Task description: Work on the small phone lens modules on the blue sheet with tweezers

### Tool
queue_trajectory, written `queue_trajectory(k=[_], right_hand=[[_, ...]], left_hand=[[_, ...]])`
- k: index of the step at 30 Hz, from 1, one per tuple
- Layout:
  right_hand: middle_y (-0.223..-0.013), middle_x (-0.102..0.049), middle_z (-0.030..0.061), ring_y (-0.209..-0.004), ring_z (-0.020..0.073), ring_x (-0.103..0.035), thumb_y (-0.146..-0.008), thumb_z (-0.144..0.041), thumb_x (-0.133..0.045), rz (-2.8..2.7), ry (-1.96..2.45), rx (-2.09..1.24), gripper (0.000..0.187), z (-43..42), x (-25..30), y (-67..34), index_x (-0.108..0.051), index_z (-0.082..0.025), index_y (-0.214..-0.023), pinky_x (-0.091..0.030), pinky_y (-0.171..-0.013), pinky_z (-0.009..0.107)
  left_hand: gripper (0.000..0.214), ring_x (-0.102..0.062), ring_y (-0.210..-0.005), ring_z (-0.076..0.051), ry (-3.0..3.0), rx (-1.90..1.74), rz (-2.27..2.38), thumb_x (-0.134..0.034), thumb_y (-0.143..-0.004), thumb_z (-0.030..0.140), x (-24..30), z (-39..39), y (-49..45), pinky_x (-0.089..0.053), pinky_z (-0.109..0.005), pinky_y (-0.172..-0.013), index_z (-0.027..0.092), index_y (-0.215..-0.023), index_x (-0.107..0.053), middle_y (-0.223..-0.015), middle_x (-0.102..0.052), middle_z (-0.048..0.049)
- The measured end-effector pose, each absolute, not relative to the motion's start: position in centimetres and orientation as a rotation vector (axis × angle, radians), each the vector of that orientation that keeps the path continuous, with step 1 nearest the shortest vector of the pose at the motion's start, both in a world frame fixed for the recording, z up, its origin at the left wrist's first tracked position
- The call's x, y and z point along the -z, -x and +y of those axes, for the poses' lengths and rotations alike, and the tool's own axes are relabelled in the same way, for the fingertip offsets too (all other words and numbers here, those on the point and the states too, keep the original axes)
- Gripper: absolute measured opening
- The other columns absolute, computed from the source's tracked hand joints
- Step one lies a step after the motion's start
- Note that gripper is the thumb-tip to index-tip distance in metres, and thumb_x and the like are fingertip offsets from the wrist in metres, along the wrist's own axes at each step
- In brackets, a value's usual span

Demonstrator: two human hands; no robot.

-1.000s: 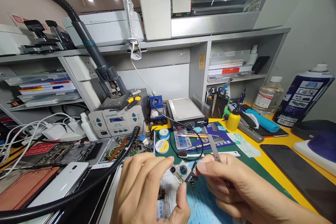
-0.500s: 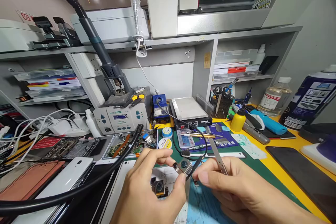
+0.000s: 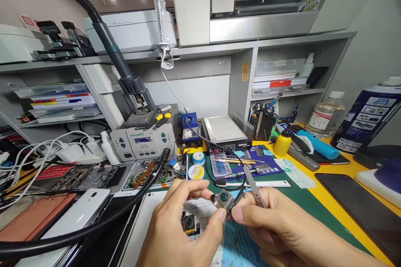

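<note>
A small phone camera module (image 3: pixel 223 198) with a round dark lens is held by its edges between the thumb and fingers of my left hand (image 3: pixel 180 227). My right hand (image 3: pixel 275 219) grips metal tweezers (image 3: pixel 253 187), their flat body slanting up and away. The thumb and fingertips of that hand meet the dark flex cable (image 3: pixel 239 197) on the module's right side; whether they pinch it I cannot tell. Below the left fingers, a second camera module (image 3: pixel 188 222) lies on a white printed sheet (image 3: pixel 205 210). Part of a blue mat (image 3: pixel 241 244) shows beneath both hands.
A thick black hose (image 3: pixel 125 212) crosses the left side over several phones. Behind my hands lie a white brush (image 3: pixel 272 184), screwdrivers and a tray of circuit boards (image 3: pixel 140 175). To the right are a yellow bottle (image 3: pixel 282 142) and a dark phone (image 3: pixel 351 202).
The camera module has turned slightly, its lens facing me more, and shifted a little right. My right hand and the tweezers have moved slightly left.
</note>
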State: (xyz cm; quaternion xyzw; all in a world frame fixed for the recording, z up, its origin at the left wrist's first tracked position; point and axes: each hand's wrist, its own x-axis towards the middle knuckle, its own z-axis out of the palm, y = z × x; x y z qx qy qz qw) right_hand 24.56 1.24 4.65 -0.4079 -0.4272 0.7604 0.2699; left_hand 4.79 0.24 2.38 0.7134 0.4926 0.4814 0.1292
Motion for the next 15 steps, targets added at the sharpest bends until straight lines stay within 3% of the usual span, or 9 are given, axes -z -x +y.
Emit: queue_trajectory(k=[15], right_hand=[[-0.043,-0.021,-0.0130,-0.036,0.0032,-0.007,-0.082,-0.031,-0.068,-1.054,1.055,-2.042,0.046,1.14,-4.14,-24.36,-0.031,-0.023,-0.054,-0.007,-0.036,0.021]], left_hand=[[0.031,-0.066,-0.091,-0.014,-2.398,-1.519,1.299,-0.067,-0.085,0.016,-2.11,0.43,-4.65,-0.058,-0.024,-0.078,0.022,-0.114,-0.059,-0.098,-0.066,-0.0003]])
